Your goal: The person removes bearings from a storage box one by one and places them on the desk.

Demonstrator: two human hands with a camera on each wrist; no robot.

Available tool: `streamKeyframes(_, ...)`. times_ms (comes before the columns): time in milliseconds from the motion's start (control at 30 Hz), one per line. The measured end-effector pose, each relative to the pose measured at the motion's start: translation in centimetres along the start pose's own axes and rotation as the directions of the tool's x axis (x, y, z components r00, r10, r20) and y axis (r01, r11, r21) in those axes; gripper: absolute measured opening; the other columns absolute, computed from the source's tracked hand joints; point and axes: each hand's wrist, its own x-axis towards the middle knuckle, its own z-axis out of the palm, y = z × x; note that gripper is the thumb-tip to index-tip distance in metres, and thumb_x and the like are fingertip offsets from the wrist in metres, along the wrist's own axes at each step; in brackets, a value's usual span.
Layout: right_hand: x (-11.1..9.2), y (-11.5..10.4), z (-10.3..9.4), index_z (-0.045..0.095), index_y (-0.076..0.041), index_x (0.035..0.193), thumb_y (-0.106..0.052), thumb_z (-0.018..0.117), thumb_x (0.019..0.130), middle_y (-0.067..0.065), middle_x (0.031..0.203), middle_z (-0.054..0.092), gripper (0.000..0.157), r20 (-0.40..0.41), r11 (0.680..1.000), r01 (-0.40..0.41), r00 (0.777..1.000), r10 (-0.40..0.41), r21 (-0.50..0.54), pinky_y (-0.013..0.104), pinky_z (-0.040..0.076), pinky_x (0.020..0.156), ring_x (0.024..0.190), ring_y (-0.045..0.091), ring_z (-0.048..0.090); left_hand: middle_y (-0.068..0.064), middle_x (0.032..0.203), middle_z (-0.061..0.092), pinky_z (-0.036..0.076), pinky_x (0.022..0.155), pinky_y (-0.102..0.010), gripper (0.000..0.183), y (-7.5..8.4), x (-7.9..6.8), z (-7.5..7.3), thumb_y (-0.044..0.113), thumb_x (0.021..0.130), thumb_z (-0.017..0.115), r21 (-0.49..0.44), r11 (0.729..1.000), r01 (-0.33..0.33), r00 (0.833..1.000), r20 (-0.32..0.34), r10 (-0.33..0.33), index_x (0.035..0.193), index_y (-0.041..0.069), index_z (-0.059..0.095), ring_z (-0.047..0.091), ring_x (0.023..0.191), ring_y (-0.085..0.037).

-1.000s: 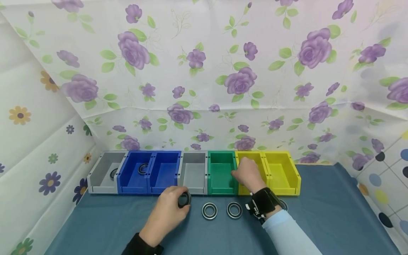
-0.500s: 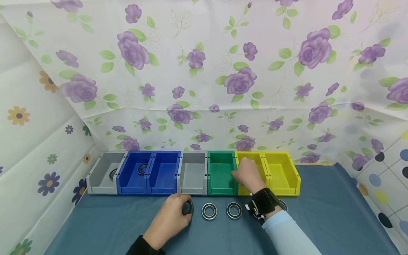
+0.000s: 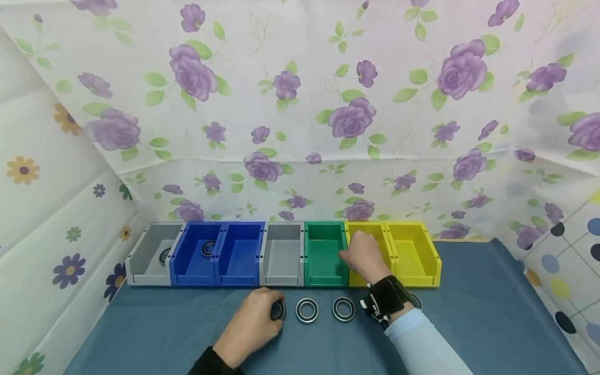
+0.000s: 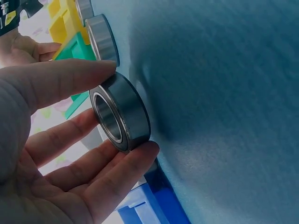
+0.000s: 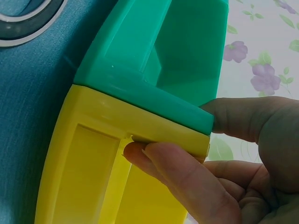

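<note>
My left hand (image 3: 253, 324) pinches a ball bearing (image 4: 131, 105) between the thumb and fingers, the ring tilted on edge, close to the cloth in front of the bins. Whether it touches the cloth I cannot tell. My right hand (image 3: 367, 258) grips the adjoining walls of the green bin (image 5: 145, 93) and the yellow bin (image 5: 88, 158); the thumb is on the green side, the fingers on the yellow side. Two more bearings lie flat between the hands, a left one (image 3: 298, 311) and a right one (image 3: 335, 310). Another bearing (image 3: 417, 301) is partly hidden by the right wrist.
Several bins stand in a row along the back. The far-left grey bin (image 3: 150, 279) and the blue bin (image 3: 194, 279) beside it each hold a bearing. Blue cloth (image 3: 140, 333) covers the table, and a flowered sheet (image 3: 300, 125) hangs behind.
The left hand has moved slightly right and toward the person, carrying the bearing closer to the row of bearings on the cloth. The right hand keeps its grip in the same place.
</note>
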Motion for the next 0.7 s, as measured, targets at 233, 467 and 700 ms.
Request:
streamKeyframes(233,0.0,0.01,-0.05,0.061,-0.006,0.07,-0.025,0.071,0.08,0.003,0.054,0.048,0.024,-0.003,1.0,0.005,1.0,-0.005,0.007,0.024,0.039,0.04,0.046,0.019,0.052,-0.003,0.1,0.065,0.054,0.077,-0.036,0.039,-0.2,0.14,0.16,0.014,0.067,0.078,0.024,1.0,0.003,1.0,0.026,-0.004,0.105,0.012,0.069,0.061,0.094,-0.016)
streamKeyframes(467,0.04,-0.07,-0.1,0.061,-0.006,0.071,-0.025,0.071,0.081,0.003,0.055,0.049,0.024,0.002,1.0,-0.002,1.0,0.002,0.011,0.024,0.04,0.041,0.047,0.019,0.052,-0.002,0.097,0.066,0.053,0.074,-0.034,0.038,-0.34,0.21,0.24,0.013,0.066,0.078,0.042,0.999,-0.016,1.0,0.026,0.015,0.103,0.012,0.07,0.06,0.09,-0.013)
streamKeyframes(700,-0.01,0.0,0.01,0.061,-0.006,0.071,-0.025,0.071,0.081,0.003,0.054,0.048,0.024,-0.001,1.0,-0.002,1.0,0.002,0.005,0.024,0.04,0.04,0.047,0.019,0.052,-0.001,0.096,0.068,0.053,0.076,-0.036,0.035,-0.41,0.01,0.42,0.016,0.067,0.078,0.087,0.996,-0.031,0.999,0.015,0.03,0.101,0.013,0.071,0.062,0.091,-0.014)
